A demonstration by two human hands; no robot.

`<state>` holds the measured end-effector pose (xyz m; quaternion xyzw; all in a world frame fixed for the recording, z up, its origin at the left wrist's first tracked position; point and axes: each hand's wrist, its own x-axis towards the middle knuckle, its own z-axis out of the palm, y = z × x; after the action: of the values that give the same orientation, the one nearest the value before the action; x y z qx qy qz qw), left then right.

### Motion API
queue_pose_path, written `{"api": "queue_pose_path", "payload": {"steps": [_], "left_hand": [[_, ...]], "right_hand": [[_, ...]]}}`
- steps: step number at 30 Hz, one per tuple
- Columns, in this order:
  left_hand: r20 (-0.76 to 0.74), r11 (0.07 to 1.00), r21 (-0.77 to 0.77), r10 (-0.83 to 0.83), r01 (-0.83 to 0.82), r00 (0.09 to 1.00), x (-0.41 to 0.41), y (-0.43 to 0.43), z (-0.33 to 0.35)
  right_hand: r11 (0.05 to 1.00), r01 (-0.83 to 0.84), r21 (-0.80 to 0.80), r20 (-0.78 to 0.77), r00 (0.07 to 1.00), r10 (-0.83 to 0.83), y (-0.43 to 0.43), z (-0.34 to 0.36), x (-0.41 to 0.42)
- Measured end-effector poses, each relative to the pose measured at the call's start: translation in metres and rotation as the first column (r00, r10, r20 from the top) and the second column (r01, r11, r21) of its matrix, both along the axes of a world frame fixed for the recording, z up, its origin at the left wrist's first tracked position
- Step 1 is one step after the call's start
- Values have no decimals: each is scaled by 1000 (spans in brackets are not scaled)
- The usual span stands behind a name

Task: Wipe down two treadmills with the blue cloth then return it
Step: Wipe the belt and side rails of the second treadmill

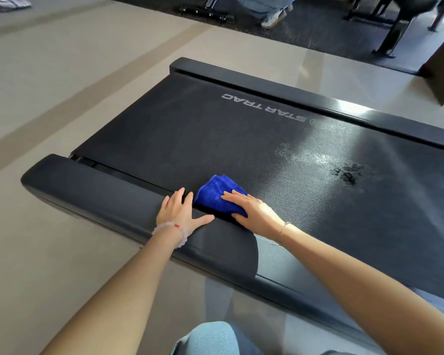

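Wiping the first treadmill's belt (215, 139): the right hand (254, 213) presses the cloth (215, 194) flat-fingered at the belt's near edge. The left hand (177, 213) rests spread, empty, on the rail (100, 190) beside it. Next, I judge, a sweep toward the smudge (347, 172).

A smooth pale beige floor (49, 80) is filling the left of the frame, with a darker tan stripe (62, 108) running diagonally across it toward the top centre. A dark speckled rubber mat (318, 34) is lying along the top edge, and a black metal equipment frame (395, 34) is standing on it at the upper right. A pale sneaker (273, 17) is resting at top centre.
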<state>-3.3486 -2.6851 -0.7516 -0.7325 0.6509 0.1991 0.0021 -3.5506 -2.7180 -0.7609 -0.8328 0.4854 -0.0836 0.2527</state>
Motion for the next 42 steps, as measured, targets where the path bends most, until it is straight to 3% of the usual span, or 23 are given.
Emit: {"api": "queue_pose_path", "payload": {"steps": [23,33,38,42], "left_hand": [[112,999,-37,-16,21,994,6,-5,-20],[138,997,37,-69,64,988,-1,-13,-8],[62,992,-40,-118,120,991,-40,-31,-2],[50,984,-102,-140,144,989,-80,-52,-3]], "right_hand": [[994,-96,-55,-27,995,95,-14,3,-27],[998,-19,-61,46,999,21,-51,-6,-67],[990,-58,-129,42,997,64,-64,-10,-73],[991,33,-126,43,999,-28,-106,-12,-93]]}}
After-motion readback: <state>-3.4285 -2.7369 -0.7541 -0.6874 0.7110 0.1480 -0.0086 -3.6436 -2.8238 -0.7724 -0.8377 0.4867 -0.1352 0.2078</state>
